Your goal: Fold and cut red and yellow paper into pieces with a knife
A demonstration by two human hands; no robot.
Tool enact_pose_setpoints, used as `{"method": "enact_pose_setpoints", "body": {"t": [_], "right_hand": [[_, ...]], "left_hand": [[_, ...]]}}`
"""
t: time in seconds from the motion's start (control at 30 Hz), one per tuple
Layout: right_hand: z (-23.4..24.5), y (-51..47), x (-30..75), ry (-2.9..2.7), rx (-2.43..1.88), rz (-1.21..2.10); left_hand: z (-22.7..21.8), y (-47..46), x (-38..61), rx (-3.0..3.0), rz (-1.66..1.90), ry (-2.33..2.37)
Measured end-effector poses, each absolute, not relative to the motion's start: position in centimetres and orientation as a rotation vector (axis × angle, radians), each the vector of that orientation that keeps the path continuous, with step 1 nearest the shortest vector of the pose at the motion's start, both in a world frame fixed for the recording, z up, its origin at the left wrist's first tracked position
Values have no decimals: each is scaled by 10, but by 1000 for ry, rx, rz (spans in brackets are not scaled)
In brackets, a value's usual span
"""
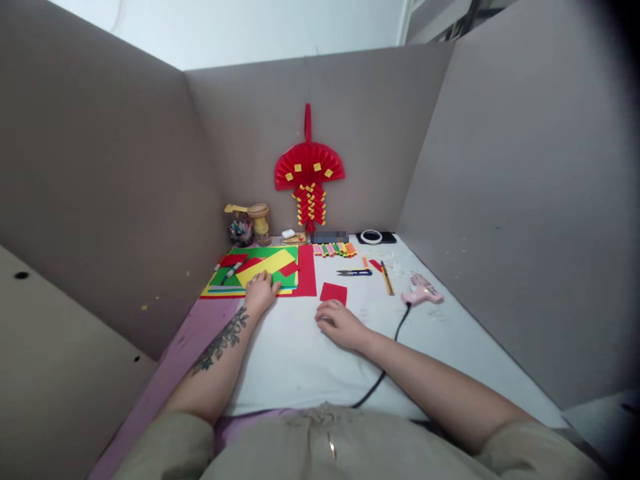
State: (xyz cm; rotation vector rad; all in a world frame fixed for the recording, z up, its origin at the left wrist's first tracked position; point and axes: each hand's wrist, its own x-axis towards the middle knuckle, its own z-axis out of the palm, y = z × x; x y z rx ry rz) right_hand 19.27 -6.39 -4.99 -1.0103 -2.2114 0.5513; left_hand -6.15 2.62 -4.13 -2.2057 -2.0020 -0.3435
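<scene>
"So, where's everything at?"
"Left hand (263,291) is lying relaxed, unclenched, on a stack of flat, coloured paper sheets (306,270)."
"And the right hand (340,325)?"
"Loosely curled at the near edge of a small, red paper square (333,293). Can't tell if it's gripping. Pink plastic glue gun (423,291) sits off to its right."

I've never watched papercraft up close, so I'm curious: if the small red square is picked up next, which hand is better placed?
Probably the right hand: it is at the near edge of the red square, while the left hand lies on the coloured paper stack, farther off.
</scene>
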Motion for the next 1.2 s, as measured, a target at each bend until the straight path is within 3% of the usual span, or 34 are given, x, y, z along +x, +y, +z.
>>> {"method": "enact_pose_setpoints", "body": {"t": [0.37,0.67,0.93,1.2], "right_hand": [[-51,-65,196,-2145,-1046,583],[-42,-59,206,-2220,-1281,340],[-44,-28,227,-2181,-1698,322],[-41,-7,226,-2113,-1831,411]], "left_hand": [[-46,32,-75,-2208,-293,-2010],[-6,0,-58,-2124,-755,-1525],[-21,-21,-20,-2546,-423,-1342],[-26,-22,-23,-2651,-509,-1503]]}}
